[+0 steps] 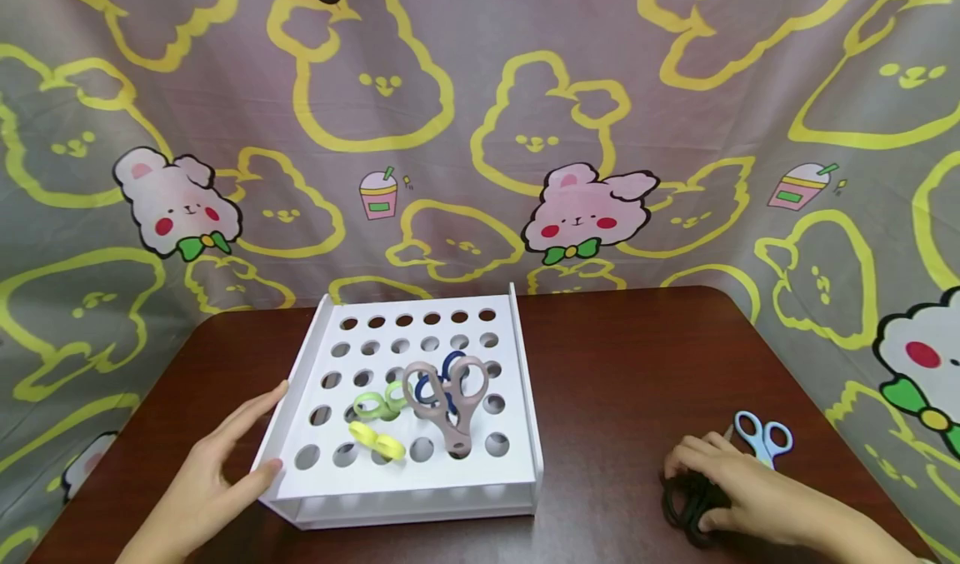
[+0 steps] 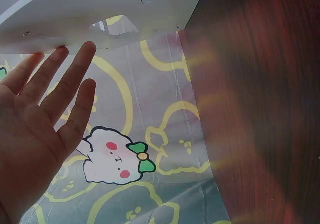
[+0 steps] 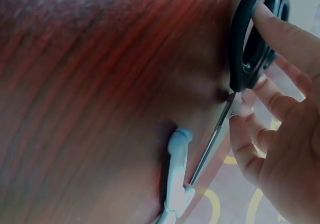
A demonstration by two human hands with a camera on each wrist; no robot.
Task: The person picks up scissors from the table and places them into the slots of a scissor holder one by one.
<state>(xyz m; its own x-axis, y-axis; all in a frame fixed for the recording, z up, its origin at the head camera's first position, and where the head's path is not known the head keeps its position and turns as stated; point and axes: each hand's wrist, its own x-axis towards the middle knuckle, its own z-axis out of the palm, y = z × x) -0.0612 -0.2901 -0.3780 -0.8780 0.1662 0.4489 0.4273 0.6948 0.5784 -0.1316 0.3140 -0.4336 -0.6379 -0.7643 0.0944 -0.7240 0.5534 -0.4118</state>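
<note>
On the table stands a white rack (image 1: 375,481) with rows of round holes. Grey scissors (image 1: 459,422), blue scissors (image 1: 452,376), light green scissors (image 1: 367,406) and yellow scissors (image 1: 377,441) stand in it, handles up. My left hand (image 1: 213,468) is at the rack's left wall, fingers extended and fingertips against it. At the right, my right hand (image 1: 738,485) grips black-handled scissors (image 3: 245,59) by their handles, the thumb at one loop. The metal blades point away from the palm, low over the table. Light blue scissors (image 1: 765,437) lie just beyond that hand.
The dark brown wooden table (image 1: 615,381) stretches between the rack and my right hand. Behind it and at both sides hangs a cartoon-printed curtain (image 1: 465,131). The rack has raised side walls; the right one (image 1: 525,381) faces the scissors.
</note>
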